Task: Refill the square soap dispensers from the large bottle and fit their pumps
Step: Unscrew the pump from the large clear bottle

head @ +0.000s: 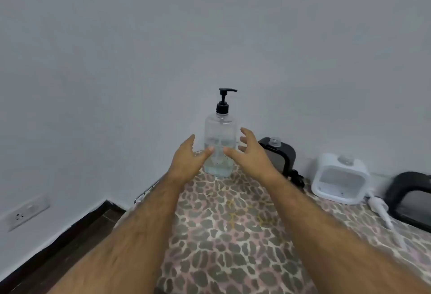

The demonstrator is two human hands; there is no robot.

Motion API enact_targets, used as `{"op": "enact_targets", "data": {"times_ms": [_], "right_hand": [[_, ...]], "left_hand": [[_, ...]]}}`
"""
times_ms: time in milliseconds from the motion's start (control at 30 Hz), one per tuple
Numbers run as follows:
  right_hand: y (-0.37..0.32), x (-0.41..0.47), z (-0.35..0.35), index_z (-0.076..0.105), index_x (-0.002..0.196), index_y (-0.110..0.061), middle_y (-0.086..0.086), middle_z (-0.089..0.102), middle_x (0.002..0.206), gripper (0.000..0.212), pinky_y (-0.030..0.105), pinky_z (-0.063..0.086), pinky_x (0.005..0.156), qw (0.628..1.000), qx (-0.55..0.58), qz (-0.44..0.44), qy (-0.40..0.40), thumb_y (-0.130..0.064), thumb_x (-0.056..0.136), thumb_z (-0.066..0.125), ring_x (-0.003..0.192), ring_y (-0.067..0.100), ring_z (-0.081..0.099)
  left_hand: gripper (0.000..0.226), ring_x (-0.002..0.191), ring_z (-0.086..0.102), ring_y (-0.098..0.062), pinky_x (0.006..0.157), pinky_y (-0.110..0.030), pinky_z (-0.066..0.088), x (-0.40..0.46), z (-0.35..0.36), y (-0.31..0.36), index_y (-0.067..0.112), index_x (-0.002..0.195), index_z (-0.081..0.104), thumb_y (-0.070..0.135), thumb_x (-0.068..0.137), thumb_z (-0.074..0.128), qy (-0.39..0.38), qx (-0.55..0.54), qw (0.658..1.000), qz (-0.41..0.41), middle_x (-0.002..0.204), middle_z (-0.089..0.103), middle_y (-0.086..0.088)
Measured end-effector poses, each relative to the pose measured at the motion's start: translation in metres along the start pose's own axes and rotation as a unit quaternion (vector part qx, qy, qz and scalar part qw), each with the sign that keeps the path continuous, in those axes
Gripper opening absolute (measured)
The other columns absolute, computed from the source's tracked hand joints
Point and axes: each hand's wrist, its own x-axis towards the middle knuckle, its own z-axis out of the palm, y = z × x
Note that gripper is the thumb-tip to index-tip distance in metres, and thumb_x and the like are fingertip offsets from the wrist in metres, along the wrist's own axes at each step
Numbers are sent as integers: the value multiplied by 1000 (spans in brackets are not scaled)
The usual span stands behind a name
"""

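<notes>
Both hands, left and right, spread open either side of the large bottle, thumbs near it, gripping nothing.

A room in a home. A leopard-print cloth covers the table by a plain wall. A wall socket sits low.

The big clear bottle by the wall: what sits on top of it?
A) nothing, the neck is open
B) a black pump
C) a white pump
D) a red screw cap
B: the large bottle stands upright with a black pump on its neck, its spout pointing right.
</notes>
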Motion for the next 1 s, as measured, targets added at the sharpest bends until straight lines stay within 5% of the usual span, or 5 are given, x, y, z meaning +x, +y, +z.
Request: {"op": "enact_targets", "data": {"times_ms": [100,267,500,833,1000], "right_hand": [[4,18,7,32,147,-24,-25,53,112,74,18,50,78,1000,13,-11,-11,-28,87,75,105,6,60],[7,24,11,42,144,-18,6,62,125,60,40,56,93,999,38,20,6,-15,91,71,109,19,63],[-4,-16,4,48,137,-19,6,66,122,53,36,56,91,999,50,8,-16,-11,90,71,110,20,65],[-26,-134,-24,52,124,-30,0,69,116,47,41,57,93,998,63,5,-27,-9,87,73,109,17,66],[-29,-185,-45,54,131,-26,0,67,118,51,43,56,94,998,49,1,-26,-12,86,75,110,17,65]], "left_hand": [[75,139,43,-22,109,-43,43,16,8,-3,22,155,28,48,93,62,-5,-107,994,-22,157,37,-3],[48,118,61,-13,97,-36,54,17,15,3,30,143,44,23,98,60,-33,-170,985,26,129,63,2],[42,112,65,-15,93,-43,56,-22,1,9,31,134,51,22,95,65,-29,-168,985,14,124,66,-1],[35,106,67,-11,77,-30,60,-144,-10,44,46,114,57,24,90,70,-48,-183,981,30,114,68,6],[44,103,67,-10,76,-31,61,-190,-5,58,38,127,52,28,89,72,-63,-182,981,35,118,66,5]]}}
